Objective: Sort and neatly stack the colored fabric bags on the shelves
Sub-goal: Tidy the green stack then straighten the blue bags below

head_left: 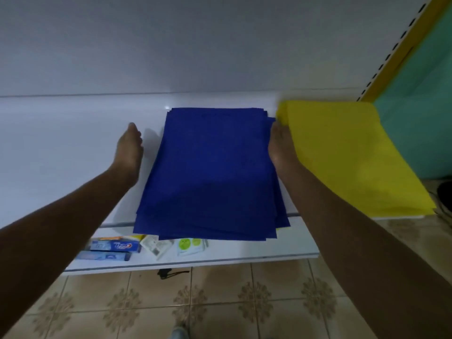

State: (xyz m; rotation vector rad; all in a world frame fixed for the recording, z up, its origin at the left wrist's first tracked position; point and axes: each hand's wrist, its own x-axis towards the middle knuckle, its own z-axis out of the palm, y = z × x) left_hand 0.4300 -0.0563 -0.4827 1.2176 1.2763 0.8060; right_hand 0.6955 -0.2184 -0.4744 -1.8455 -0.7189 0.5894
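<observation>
matt blue fabric bags [212,172], glossy white shelf [61,143], glazed floor tiles [220,302]

Single head cam, wide-angle, looks fwd and down onto white shelf [61,148] at arm's reach; floor nearest.

Lower left of frame, under my left forearm: blue-and-white cardboard toothpaste box [115,246], red-and-white brand logo, apparently "Crest", seen upside down. Other packets' print unreadable.

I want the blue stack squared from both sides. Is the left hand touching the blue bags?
Apart. The head view shows a strip of white shelf between the left hand and the blue bags.
</observation>
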